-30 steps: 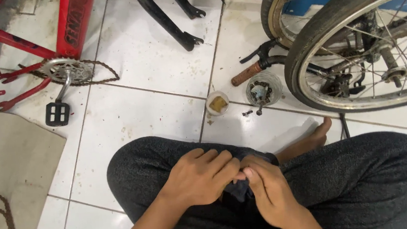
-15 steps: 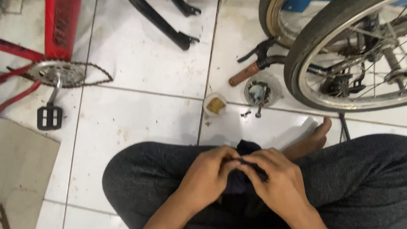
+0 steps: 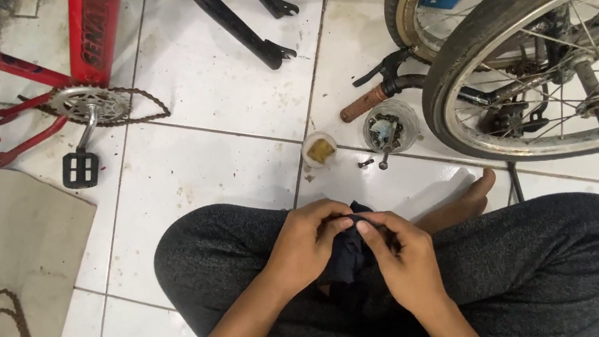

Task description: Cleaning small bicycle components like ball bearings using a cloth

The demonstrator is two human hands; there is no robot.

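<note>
Dark cloth (image 3: 347, 258) is pinched between both hands over the lap of a person seated cross-legged on a white tiled floor (image 3: 192, 178). The left hand (image 3: 306, 244) is closed on the cloth's left side; the right hand (image 3: 405, 264) is closed on its right, fingertips meeting at the top. Whether a small part is wrapped inside cannot be told. Just beyond the knees, a small cup of yellowish grease (image 3: 319, 149) and a clear jar of bolts (image 3: 390, 128) are set side by side. Far right, a bicycle wheel (image 3: 521, 62) is seen; far left, a red bicycle frame (image 3: 86, 42) with chainring. A loose chain (image 3: 10, 324) lies on cardboard (image 3: 17, 244) at near left.
</note>
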